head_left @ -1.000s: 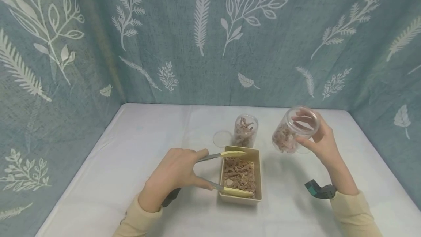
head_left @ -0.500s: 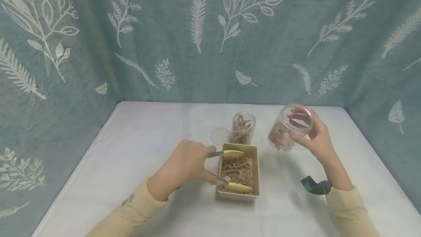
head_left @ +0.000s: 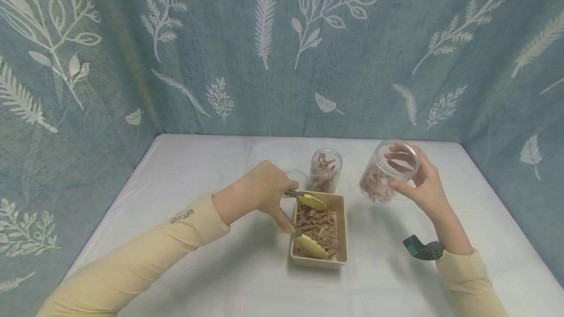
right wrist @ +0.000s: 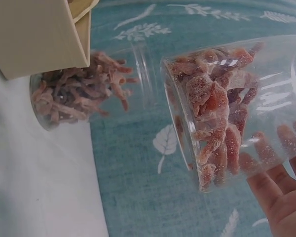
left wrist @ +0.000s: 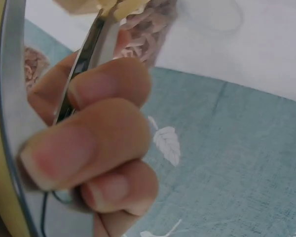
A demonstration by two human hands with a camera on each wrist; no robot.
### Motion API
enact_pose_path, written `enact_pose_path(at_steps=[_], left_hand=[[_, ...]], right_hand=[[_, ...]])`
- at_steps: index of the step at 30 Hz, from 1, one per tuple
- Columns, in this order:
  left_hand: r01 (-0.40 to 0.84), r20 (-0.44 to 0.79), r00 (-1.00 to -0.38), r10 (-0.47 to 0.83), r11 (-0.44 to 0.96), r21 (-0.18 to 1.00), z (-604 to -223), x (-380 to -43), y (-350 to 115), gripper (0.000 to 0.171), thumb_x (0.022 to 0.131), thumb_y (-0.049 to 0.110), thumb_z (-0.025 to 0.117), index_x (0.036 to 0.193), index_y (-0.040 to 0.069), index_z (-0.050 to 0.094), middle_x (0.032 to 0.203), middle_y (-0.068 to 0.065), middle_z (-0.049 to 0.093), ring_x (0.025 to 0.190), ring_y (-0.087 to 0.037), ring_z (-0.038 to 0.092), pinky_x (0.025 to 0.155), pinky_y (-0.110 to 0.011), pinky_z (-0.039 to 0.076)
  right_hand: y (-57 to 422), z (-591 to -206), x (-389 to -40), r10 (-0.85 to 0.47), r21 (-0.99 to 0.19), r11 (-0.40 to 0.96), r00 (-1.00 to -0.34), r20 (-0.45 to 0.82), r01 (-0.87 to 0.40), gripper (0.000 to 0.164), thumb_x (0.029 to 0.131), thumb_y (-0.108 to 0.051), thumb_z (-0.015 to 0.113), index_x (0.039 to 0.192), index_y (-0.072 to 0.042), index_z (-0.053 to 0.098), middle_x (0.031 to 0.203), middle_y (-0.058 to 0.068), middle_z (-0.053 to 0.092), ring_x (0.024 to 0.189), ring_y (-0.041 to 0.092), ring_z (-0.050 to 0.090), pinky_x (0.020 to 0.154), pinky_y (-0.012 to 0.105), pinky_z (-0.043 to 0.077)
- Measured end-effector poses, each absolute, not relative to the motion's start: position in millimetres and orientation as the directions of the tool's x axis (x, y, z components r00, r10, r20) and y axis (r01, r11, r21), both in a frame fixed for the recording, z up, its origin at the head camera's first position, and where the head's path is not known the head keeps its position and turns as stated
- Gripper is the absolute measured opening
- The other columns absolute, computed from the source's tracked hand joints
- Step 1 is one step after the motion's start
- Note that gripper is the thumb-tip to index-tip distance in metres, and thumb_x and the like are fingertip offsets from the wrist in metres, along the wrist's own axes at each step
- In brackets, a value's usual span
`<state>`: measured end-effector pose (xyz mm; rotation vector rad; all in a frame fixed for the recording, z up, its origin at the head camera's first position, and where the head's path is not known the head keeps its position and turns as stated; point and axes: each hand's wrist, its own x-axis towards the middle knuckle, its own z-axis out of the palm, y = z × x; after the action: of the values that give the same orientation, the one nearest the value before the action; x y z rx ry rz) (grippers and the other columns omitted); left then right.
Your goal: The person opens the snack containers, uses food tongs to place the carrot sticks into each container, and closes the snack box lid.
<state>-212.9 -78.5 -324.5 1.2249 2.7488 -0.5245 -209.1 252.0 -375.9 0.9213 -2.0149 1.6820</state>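
Note:
My left hand (head_left: 264,187) grips a pair of tongs with yellow scalloped tips (head_left: 314,247), seen close up as curled fingers (left wrist: 98,133) round the metal arms. The tongs are spread, both tips angled down inside a rectangular beige box (head_left: 343,231). Brown dried strips (head_left: 318,226) cover its bottom. On the right, my right hand (head_left: 420,180) holds a clear jar (head_left: 372,172) by its side, tilted, mouth toward me. Reddish, powdery dried strips (right wrist: 214,116) lie in its lower part, and fingers show through the clear wall.
A second clear jar (head_left: 326,170) of similar strips stands uncovered just behind the box. Beside it lies a clear round lid (head_left: 297,176), partly covered by my left hand. White cloth (head_left: 198,160) covers the table, and a blue-green leaf-patterned curtain (head_left: 238,53) hangs around its sides.
My left hand has moved forward, turning the tongs so their tips slant down toward the front of the box. The right hand and its jar stay nearly still.

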Motion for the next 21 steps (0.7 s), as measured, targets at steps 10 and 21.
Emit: enact_pose_path(at_steps=[10, 21], left_hand=[[0.772, -0.228, -0.636, 0.738, 0.601, -0.208, -334, -222, -84, 0.070, 0.055, 0.078, 0.064, 0.101, 0.026, 0.058, 0.063, 0.012, 0.054, 0.053, -0.006, 0.040, 0.050, -0.025, 0.036], [0.811, -0.231, -0.584, 0.778, 0.572, -0.124, -342, -219, -87, 0.064, 0.065, 0.070, 0.064, 0.114, 0.028, 0.061, 0.077, 0.011, 0.068, 0.050, -0.006, 0.043, 0.052, -0.026, 0.042]], right_hand=[[250, -376, -209, -0.252, -0.763, 0.087, -0.755, 0.606, -0.641, 0.069, 0.071, 0.012, 0.071, 0.132, 0.011, 0.038, 0.125, 0.016, 0.051, 0.116, 0.019, 0.052, 0.097, 0.023, 0.042], [249, -375, -208, -0.253, -0.771, 0.099, -0.765, 0.592, -0.629, 0.070, 0.070, 0.014, 0.069, 0.133, 0.009, 0.039, 0.125, 0.011, 0.052, 0.116, 0.018, 0.052, 0.097, 0.022, 0.041]])
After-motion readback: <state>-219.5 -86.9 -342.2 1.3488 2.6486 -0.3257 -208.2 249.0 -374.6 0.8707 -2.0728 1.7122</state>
